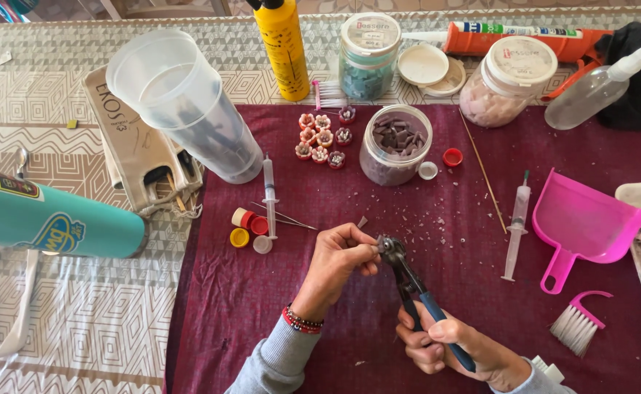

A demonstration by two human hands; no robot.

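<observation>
Nippers [400,270] squeezed in right hand [444,343]; left hand [338,255] pinches the tiny tile piece [373,248] steady, fingers clear of the wheels.

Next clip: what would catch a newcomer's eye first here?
At bottom centre, the right hand squeezes blue-handled nippers while the left hand feeds a small piece into their head, over a maroon cloth. A bright pink dustpan lies at right, and a yellow bottle stands at top centre.

Blue-handled wheeled nippers [408,281] slant upward from the gripped handles. Their dark metal head sits at the far end. A small tile piece there is too small to make out.
</observation>
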